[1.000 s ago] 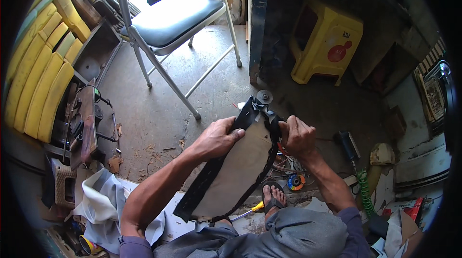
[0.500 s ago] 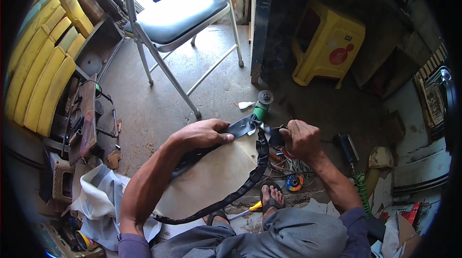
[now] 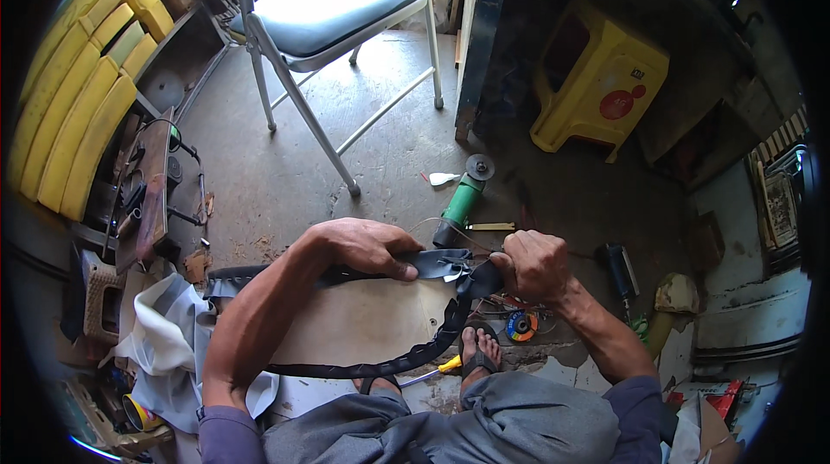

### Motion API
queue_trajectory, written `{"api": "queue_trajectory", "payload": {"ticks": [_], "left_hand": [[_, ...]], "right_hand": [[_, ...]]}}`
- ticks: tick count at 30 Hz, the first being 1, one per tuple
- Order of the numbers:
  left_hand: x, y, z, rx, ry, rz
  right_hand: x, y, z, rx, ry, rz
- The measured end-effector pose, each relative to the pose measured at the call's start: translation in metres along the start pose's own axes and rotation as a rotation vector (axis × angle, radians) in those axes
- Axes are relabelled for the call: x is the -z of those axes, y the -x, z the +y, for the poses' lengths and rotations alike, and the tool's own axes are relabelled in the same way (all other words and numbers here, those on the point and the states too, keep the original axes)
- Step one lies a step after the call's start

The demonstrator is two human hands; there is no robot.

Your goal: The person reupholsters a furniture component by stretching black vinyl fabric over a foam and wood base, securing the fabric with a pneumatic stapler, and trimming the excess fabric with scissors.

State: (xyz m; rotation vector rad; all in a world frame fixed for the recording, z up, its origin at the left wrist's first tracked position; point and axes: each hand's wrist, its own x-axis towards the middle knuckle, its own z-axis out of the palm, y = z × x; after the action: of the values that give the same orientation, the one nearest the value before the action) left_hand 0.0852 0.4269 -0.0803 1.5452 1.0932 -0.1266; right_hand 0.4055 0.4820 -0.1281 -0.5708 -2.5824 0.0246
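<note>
A pale, flat seat panel (image 3: 359, 326) with a stapled black cover edge (image 3: 437, 345) folded round its rim lies across my lap. My left hand (image 3: 367, 249) grips the far edge, thumb on top of the dark cover material and fingers out of sight beneath. At the panel's right corner, my right hand (image 3: 538, 267) is closed in a fist round a black strip of cover material (image 3: 482, 279), which stretches between the hand and the corner. A small white scrap (image 3: 454, 275) shows at that corner.
A green angle grinder (image 3: 463, 203) lies on the floor beyond the panel, with a sanding disc (image 3: 521, 326) and a yellow-handled screwdriver (image 3: 448, 365) nearer me. A folding chair (image 3: 341, 19) stands ahead, a yellow stool (image 3: 601, 83) at right, yellow pads (image 3: 73, 109) at left. One person is outside.
The panel's right corner has come down towards me and the panel has turned to lie more level across. Both hands moved with it, keeping their grip; more of the grinder shows.
</note>
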Motion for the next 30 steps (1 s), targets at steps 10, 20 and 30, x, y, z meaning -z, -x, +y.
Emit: {"api": "queue_trajectory", "payload": {"ticks": [10,20,30], "left_hand": [[-0.005,0.005,-0.015,-0.040,0.226,0.046],[-0.013,-0.004,0.005,-0.070,0.054,-0.056],[-0.029,-0.014,-0.015,-0.122,0.286,-0.301]], "right_hand": [[0.017,0.003,-0.005,-0.063,-0.182,-0.074],[0.033,0.006,-0.001,0.086,-0.068,-0.286],[0.023,0.003,-0.012,0.222,0.000,-0.173]]}}
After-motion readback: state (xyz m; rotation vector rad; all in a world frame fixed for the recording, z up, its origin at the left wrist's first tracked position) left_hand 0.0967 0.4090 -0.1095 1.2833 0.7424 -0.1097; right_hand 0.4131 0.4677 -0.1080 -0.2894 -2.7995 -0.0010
